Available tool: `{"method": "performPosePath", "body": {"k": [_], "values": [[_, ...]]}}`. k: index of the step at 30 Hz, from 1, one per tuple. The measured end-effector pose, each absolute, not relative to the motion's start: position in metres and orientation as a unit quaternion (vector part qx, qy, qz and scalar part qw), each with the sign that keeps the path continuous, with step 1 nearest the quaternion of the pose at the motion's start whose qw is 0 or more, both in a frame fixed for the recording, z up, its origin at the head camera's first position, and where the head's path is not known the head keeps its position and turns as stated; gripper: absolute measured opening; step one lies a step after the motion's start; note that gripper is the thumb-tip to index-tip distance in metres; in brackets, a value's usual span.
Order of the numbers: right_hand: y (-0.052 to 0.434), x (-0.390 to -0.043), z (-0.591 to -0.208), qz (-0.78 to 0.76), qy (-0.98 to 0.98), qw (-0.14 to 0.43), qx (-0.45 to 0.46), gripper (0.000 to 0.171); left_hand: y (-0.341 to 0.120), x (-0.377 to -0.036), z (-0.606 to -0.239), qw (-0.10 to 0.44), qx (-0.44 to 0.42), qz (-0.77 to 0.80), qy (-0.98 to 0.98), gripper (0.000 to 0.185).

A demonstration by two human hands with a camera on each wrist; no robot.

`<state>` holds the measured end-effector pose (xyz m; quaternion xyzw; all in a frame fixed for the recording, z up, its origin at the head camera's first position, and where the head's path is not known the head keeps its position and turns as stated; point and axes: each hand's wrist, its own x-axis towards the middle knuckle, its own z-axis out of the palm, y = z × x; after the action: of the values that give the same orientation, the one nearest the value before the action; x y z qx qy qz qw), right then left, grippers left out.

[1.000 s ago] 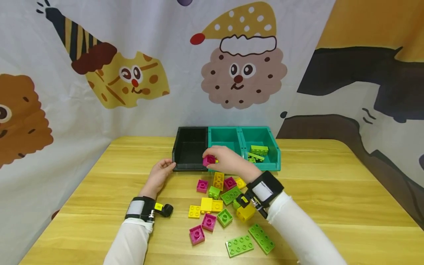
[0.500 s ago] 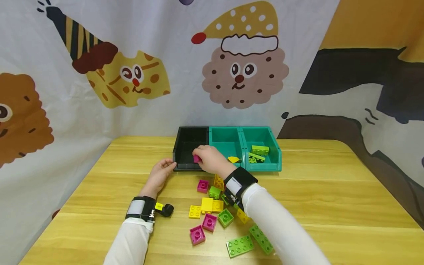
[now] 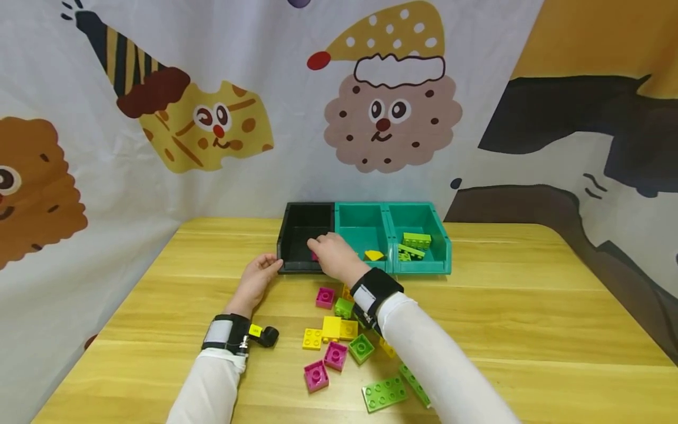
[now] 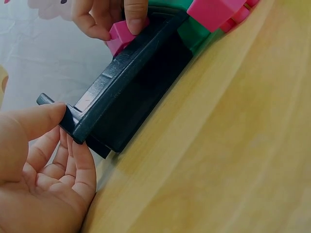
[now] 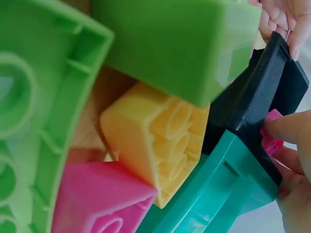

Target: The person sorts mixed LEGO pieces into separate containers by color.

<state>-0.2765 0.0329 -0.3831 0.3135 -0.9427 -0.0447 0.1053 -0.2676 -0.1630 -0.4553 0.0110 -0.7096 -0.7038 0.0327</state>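
My right hand (image 3: 329, 253) pinches a small pink plastic brick (image 4: 120, 38) over the black plastic bin (image 3: 302, 235); my left hand (image 3: 256, 278) steadies its corner, fingers loosely curled. Releasing comes next, I judge.

No readable text or numbers

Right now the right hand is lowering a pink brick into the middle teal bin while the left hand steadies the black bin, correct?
Not quite: the right hand holds the pink brick over the black bin, not the teal one, as the left wrist view shows. The left hand does touch the black bin's corner.

pink brick (image 3: 315, 256) mostly hidden by hands
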Motion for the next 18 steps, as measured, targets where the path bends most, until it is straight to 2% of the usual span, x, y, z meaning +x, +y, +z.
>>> {"method": "performPosePath", "body": {"k": [18], "values": [[0.0309,-0.2712,-0.3841,-0.079,-0.952,0.028,0.293,0.032,-0.1644,-0.2677,-0.4550,0.031,0.018,-0.702,-0.711,0.016]]}}
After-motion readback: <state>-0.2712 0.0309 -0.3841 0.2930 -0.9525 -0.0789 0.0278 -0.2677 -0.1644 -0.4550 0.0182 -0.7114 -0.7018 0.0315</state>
